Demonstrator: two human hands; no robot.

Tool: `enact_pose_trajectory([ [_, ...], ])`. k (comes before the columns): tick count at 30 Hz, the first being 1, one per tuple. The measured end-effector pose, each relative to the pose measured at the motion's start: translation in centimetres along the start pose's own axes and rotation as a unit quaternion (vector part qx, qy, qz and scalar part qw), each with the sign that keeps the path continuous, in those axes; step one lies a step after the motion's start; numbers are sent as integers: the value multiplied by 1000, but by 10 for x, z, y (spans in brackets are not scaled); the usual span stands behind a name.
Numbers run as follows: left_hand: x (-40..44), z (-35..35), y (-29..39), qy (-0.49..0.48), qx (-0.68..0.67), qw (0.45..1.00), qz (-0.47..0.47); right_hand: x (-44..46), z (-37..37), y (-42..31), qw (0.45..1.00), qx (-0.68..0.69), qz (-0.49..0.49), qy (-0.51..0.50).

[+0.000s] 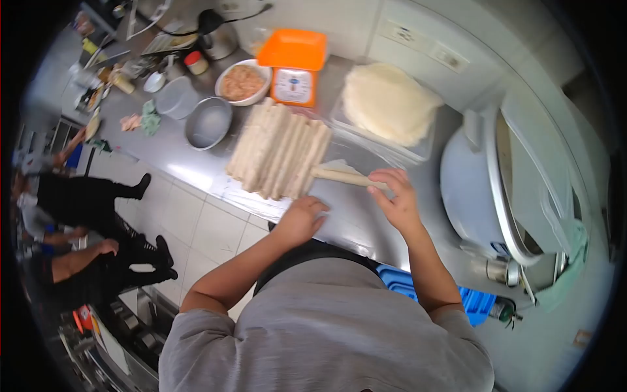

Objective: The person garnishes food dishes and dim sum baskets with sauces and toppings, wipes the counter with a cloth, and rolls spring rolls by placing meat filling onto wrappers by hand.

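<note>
My right hand (396, 196) has its thumb and fingers around the right end of a single long pale roll (343, 176), which looks like an uncooked spring roll. The roll's left end reaches the edge of a pile of similar rolls (277, 150) laid side by side on the steel counter. Near the front of this pile is my left hand (302, 221), its fingers loosely bent and apart with nothing visible in them. Behind my right hand, round thin wrapper sheets (388, 101) lie stacked over a clear plastic tray (418, 149).
A bowl of pinkish filling (243, 83), an orange scale (294, 81) and a metal bowl (208, 123) stand behind the pile. To the right is a large pot (473, 186). Blue crates (477, 304) sit below the counter. Other people (78, 202) stand at the left.
</note>
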State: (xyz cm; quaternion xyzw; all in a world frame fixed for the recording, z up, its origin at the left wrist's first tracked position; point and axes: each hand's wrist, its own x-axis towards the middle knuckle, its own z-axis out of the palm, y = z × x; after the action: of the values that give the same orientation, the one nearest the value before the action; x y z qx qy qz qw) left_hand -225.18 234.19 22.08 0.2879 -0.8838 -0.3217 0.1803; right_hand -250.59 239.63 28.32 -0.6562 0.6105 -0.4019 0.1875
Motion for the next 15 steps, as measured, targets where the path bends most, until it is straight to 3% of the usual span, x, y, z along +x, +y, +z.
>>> enact_pose_trajectory([
  [5, -13, -42, -3, 6, -49, 999, -4, 34, 68, 8, 972, -225, -28, -70],
  [7, -26, -73, -7, 23, -65, 997, -35, 21, 70, 50, 964, -203, 36, -167],
  [9, -49, -107, -19, 44, -81, 992, -87, 8, 62, 61, 960, -179, 120, -179],
  [11, -74, -134, -38, 82, -78, 983, -142, 2, 55, 61, 965, -110, 171, -167],
  [15, -102, -167, -76, 106, -70, 971, -203, 83, 87, 1, 988, -151, 26, -30],
])
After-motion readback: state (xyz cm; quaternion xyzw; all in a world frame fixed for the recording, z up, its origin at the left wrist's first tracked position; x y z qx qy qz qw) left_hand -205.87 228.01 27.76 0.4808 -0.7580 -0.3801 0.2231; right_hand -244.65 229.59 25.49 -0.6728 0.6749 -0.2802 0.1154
